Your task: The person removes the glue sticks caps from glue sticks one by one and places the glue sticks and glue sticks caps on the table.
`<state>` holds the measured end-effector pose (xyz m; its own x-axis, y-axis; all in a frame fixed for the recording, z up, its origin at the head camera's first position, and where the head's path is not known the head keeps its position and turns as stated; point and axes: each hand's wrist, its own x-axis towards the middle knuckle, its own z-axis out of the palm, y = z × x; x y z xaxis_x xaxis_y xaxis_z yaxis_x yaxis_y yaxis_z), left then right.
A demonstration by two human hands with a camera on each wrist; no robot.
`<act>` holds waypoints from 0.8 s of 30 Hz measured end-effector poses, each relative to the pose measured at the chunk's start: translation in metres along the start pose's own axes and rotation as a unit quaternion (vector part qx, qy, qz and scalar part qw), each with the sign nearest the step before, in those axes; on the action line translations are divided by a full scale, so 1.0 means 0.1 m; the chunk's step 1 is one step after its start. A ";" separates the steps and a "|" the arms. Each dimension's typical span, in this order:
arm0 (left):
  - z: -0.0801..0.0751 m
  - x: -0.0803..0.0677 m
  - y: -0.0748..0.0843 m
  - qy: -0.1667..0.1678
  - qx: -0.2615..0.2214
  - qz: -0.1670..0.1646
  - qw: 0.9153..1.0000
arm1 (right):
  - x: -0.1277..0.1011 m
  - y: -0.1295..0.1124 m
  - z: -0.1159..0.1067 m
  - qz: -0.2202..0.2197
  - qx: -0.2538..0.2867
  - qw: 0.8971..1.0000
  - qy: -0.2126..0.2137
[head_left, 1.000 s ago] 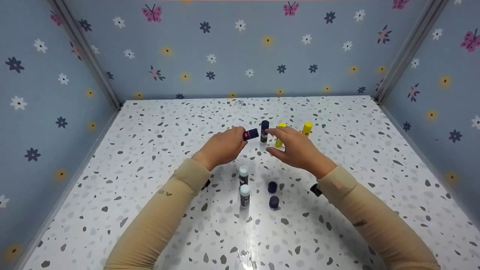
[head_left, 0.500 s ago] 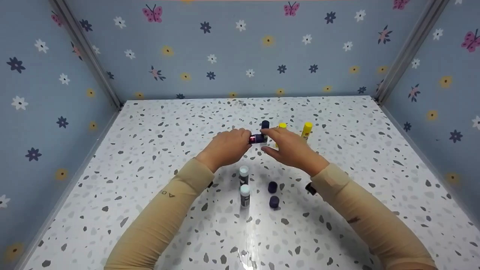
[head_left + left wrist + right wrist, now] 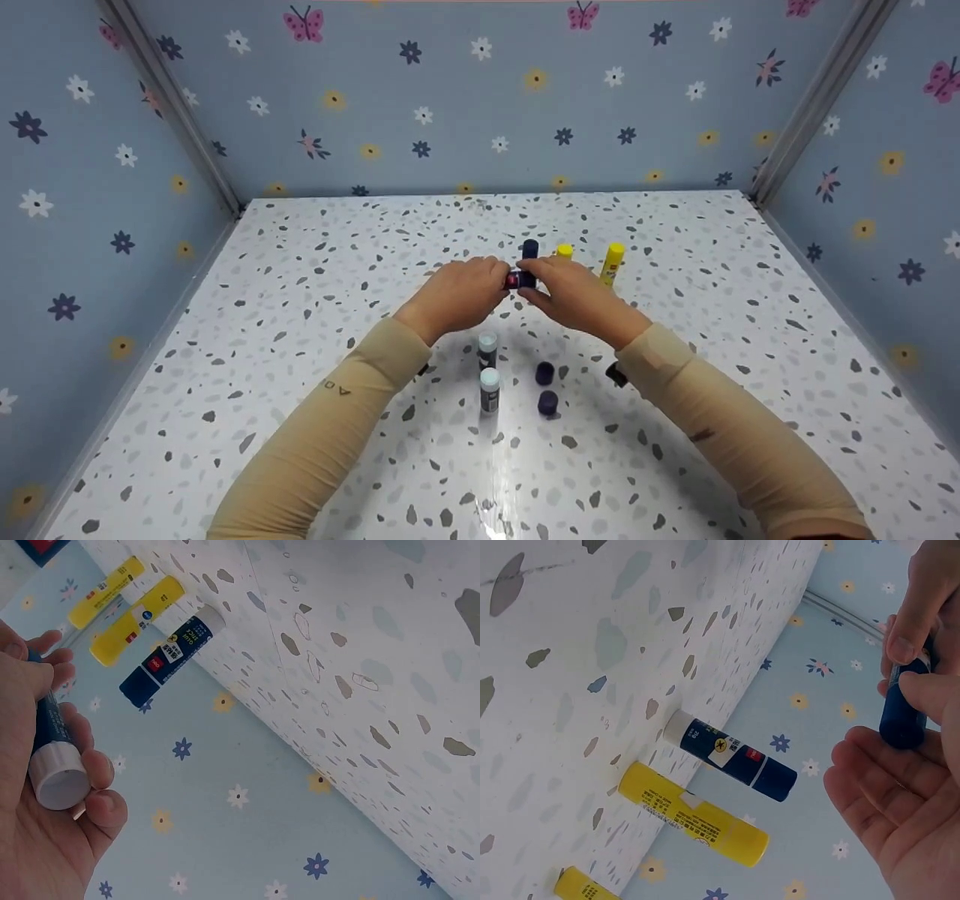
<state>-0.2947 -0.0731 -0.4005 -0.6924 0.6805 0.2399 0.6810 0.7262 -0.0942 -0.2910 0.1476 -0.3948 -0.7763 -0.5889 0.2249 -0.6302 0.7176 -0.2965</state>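
The left hand (image 3: 457, 292) grips a dark blue glue stick (image 3: 517, 280) around its barrel, fingers curled round it, and holds it level above the speckled tabletop (image 3: 300, 315) so that the cap end points toward the other hand. In the left wrist view the white base of the barrel (image 3: 58, 778) projects from the curled fingers. The right hand (image 3: 574, 294) meets it from the opposite side: thumb and forefinger pinch the dark blue cap (image 3: 904, 716) while the palm lies open beneath. This opposed grip steadies the barrel in one hand and leaves the cap free to the other; whether the cap is seated or loose on the barrel cannot be told.

Just behind the hands, three capped sticks stand upright in a row: one capped blue stick (image 3: 530, 250), one yellow stick (image 3: 564, 251) and a second yellow stick (image 3: 613, 262). All are smooth plastic cylinders with printed labels.

Nearer the person, two uncapped sticks (image 3: 488, 371) stand upright, one behind the other, showing pale glue tops. Beside them, to the right, two loose dark caps (image 3: 547, 388) rest on the table, apart from the barrels.

The tabletop is glossy, white with grey terrazzo flecks. The enclosure walls (image 3: 465, 97) are pale blue, printed with flowers and butterflies.
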 end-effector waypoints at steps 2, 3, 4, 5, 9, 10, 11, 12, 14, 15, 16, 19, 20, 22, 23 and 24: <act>0.00 0.00 0.00 0.007 0.005 0.002 1.000 | 0.01 0.00 0.00 -0.006 0.005 1.000 0.004; -0.01 0.00 0.00 0.012 0.010 0.004 1.000 | 0.01 0.00 -0.01 -0.009 0.008 1.000 0.005; -0.01 0.00 0.00 0.018 0.016 0.006 1.000 | 0.01 0.00 -0.01 -0.012 0.011 1.000 0.007; -0.01 0.00 0.00 0.023 0.023 0.007 0.999 | 0.01 0.00 -0.01 -0.014 0.014 1.000 0.008; -0.02 0.00 0.01 0.041 0.054 0.007 0.998 | 0.01 -0.01 -0.02 -0.027 0.023 0.999 0.015; -0.02 0.00 0.01 0.046 0.059 0.005 0.997 | 0.00 -0.02 -0.02 -0.029 0.025 0.999 0.017; -0.02 0.00 0.02 0.050 0.061 0.002 0.997 | 0.00 -0.02 -0.03 -0.032 0.027 0.999 0.017; -0.02 0.00 0.02 0.056 0.061 -0.001 0.997 | 0.00 -0.03 -0.03 -0.034 0.029 0.999 0.018; -0.02 0.01 0.03 0.070 0.060 -0.008 0.996 | 0.00 -0.05 -0.04 -0.036 0.030 0.999 0.018; -0.02 0.01 0.03 0.077 0.059 -0.012 0.995 | 0.00 -0.05 -0.04 -0.037 0.030 0.999 0.018; -0.01 0.01 0.03 0.083 0.058 -0.016 0.995 | 0.00 -0.06 -0.04 -0.038 0.031 0.999 0.019; -0.01 0.02 0.04 0.097 0.052 -0.028 0.994 | -0.01 -0.09 -0.05 -0.042 0.033 0.998 0.022; -0.01 0.03 0.04 0.099 0.049 -0.033 0.993 | -0.01 -0.10 -0.05 -0.043 0.034 0.998 0.023; -0.02 0.03 0.05 0.102 0.043 -0.044 0.993 | -0.02 -0.11 -0.06 -0.046 0.036 0.998 0.027; -0.02 0.03 0.05 0.104 0.039 -0.048 0.993 | -0.02 -0.11 -0.06 -0.047 0.037 0.998 0.029; -0.03 0.03 0.05 0.107 0.036 -0.052 0.992 | -0.02 -0.11 -0.06 -0.049 0.038 0.998 0.032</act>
<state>-0.2925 -0.0674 -0.3976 -0.6859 0.5707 0.4515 0.5850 0.8015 -0.1243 -0.2825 0.1429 -0.3866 -0.7116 -0.6287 0.3136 -0.7024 0.6261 -0.3387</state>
